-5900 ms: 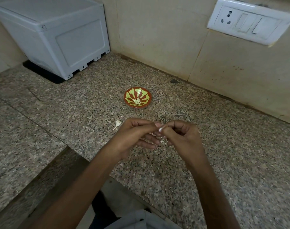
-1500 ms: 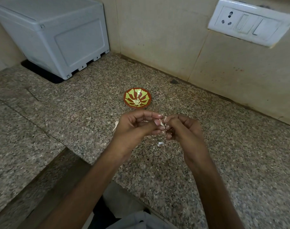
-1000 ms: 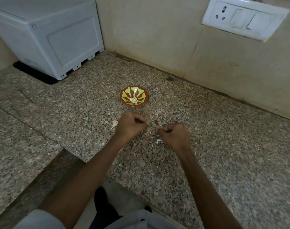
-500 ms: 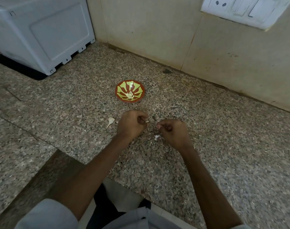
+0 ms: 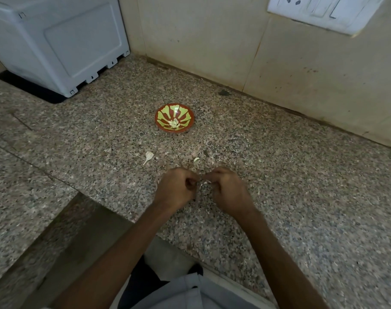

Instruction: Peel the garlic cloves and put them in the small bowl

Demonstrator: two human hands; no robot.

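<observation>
garlic clove (image 5: 203, 181), seemingly the pale sliver, is pinched between the curled left hand (image 5: 175, 190) and right hand (image 5: 228, 189), now dropped nearer the counter (image 5: 301, 197) than a second ago, so peeling goes on and the small bowl (image 5: 183, 112) ahead waits.

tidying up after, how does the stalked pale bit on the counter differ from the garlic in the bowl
The pale bit lies alone on the counter; the garlic is heaped in the small bowl. The bit trails a thin stalk; the garlic shows none. Both are whitish.
</observation>
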